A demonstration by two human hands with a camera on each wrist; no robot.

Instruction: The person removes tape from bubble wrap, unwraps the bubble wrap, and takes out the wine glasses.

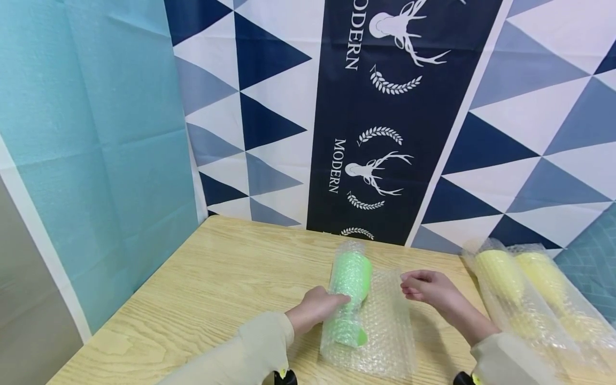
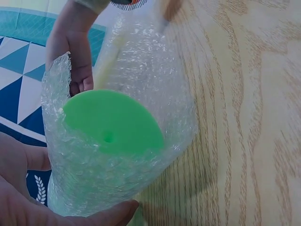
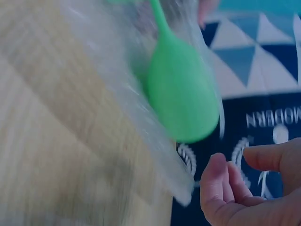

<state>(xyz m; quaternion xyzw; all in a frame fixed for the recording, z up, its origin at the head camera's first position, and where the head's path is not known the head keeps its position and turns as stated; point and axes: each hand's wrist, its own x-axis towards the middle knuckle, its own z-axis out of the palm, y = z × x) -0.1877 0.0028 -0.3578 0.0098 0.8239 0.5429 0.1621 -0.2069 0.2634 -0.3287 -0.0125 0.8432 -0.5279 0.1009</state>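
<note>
A green goblet-like item [image 1: 367, 278] lies partly rolled in clear bubble wrap [image 1: 389, 326]; its flat round base [image 2: 115, 117] shows in the left wrist view and its rounded bowl [image 3: 182, 89] in the right wrist view. My left hand [image 1: 317, 309] grips the rolled part around the middle, thumb and fingers on either side of the wrap. Just beyond the wrap's right edge, my right hand [image 1: 430, 289] hovers with bent, relaxed fingers. In the right wrist view that hand [image 3: 256, 188] holds nothing, its thumb and fingertips apart.
Two yellow items [image 1: 500, 275] [image 1: 544, 275] in bubble wrap lie side by side at the table's right. A patterned cloth [image 1: 269, 123] hangs along the back of the wooden table [image 1: 216, 267], and a turquoise one [image 1: 96, 133] hangs at the left.
</note>
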